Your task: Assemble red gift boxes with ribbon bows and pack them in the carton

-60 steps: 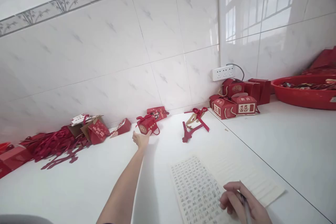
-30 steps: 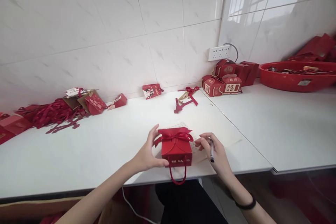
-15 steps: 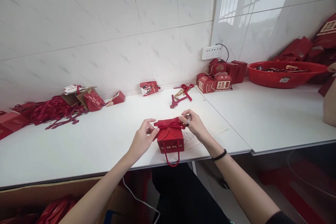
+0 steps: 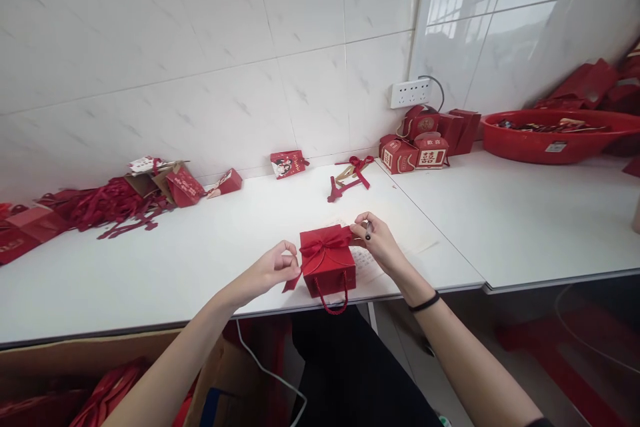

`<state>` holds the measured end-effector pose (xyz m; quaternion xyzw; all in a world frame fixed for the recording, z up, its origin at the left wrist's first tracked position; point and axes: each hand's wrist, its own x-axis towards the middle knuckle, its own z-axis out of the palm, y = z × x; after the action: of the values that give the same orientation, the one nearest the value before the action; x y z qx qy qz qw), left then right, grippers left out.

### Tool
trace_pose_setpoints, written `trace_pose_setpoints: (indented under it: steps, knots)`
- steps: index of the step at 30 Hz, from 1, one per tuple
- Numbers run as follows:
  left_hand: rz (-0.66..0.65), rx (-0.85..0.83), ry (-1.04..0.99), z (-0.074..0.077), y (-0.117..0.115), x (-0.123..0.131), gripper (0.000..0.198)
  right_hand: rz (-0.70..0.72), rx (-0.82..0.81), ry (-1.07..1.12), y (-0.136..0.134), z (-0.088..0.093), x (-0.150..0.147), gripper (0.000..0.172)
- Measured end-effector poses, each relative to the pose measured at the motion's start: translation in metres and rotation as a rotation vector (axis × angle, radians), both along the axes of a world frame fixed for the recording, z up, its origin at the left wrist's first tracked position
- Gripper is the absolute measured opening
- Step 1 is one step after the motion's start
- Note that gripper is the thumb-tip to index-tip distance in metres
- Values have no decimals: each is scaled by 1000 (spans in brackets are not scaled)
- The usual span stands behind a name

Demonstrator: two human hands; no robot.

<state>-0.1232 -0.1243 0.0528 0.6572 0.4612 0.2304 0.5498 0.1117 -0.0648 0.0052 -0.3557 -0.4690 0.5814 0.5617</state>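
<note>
A red gift box [image 4: 330, 277] with a rope handle hanging down its front stands near the table's front edge. Across its top lies a red ribbon bow [image 4: 324, 245]. My left hand [image 4: 281, 263] pinches a ribbon end at the box's left side; the tail hangs below the fingers. At the right side, my right hand [image 4: 376, 240] grips the bow's ribbon between thumb and fingers. That same hand also has a dark-tipped pen [image 4: 369, 231] tucked in it. Under and behind the box lies a sheet of paper with handwriting [image 4: 367, 265], partly covered.
Loose ribbon pieces [image 4: 350, 180] and a small printed box [image 4: 289, 165] lie by the wall. Several red boxes [image 4: 431, 152] stand beneath a power strip [image 4: 410, 93], with a red basin [image 4: 555, 147] to their right. Ribbons pile up [image 4: 107, 203] at left. Below is a cardboard box [image 4: 210, 373].
My left hand has moved down and outward with the ribbon end, and the bow now looks narrower and more drawn together. The camera view has shifted slightly.
</note>
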Motion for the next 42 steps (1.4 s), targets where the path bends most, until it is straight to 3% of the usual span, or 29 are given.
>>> trace_pose_setpoints:
  steps: [3, 7, 10, 12, 14, 22, 30, 32, 36, 38, 42]
  knots:
    - [5, 129, 277, 14, -6, -8, 35, 30, -5, -5, -5, 2, 6, 38]
    - [176, 594, 447, 39, 0, 13, 35, 8, 6, -34, -13, 5, 10, 39]
    - [-11, 747, 561, 45, 17, 40, 20, -61, 35, -60, -19, 4, 8, 40]
    - [-120, 752, 633, 43, 27, 53, 16, -95, 43, -89, -23, 2, 6, 38]
    - [-131, 752, 660, 36, 34, 58, 15, -122, 51, -137, -29, 0, 5, 36]
    - [77, 763, 504, 8, 39, 53, 19, -139, 217, -372, -58, 5, 2, 16]
    - [106, 716, 439, -1, 43, 52, 19, -7, 308, -519, -90, 18, 5, 6]
    - [91, 702, 430, 1, 43, 52, 21, -71, 331, -556, -84, 20, 14, 13]
    - [63, 665, 423, 5, 40, 51, 22, -363, 479, -635, -50, 30, 30, 14]
    - [53, 663, 417, 7, 38, 50, 20, -267, 597, -670, -31, 37, 33, 10]
    - [42, 659, 392, 7, 36, 49, 18, 139, 743, -809, -5, 51, 28, 6]
